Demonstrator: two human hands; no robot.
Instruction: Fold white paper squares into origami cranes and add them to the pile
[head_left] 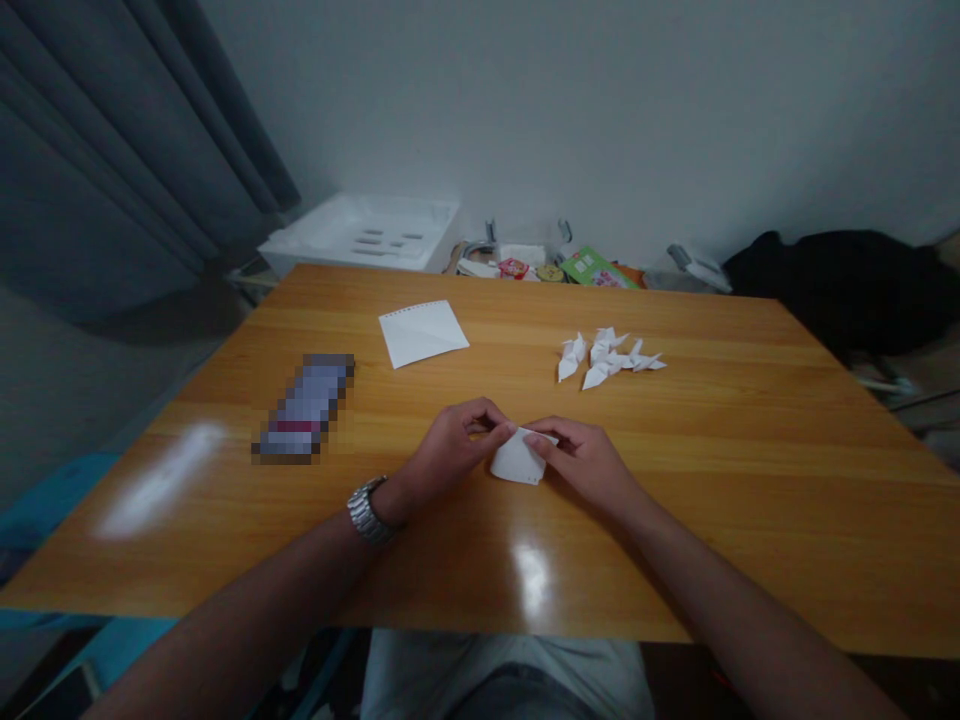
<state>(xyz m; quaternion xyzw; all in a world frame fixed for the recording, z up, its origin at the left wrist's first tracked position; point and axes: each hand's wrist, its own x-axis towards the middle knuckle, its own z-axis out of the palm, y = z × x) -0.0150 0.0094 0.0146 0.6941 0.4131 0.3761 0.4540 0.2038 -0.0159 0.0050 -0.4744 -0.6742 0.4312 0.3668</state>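
Head view: the left hand [450, 452] and right hand [583, 465] pinch a folded white paper sheet [517, 459] between them; it is light and flimsy, best held by its edges.

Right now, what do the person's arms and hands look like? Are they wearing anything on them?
The left arm and right arm are bare, with no sleeves showing. The left hand and right hand have no gloves. A silver metal watch with a link band sits on the left wrist.
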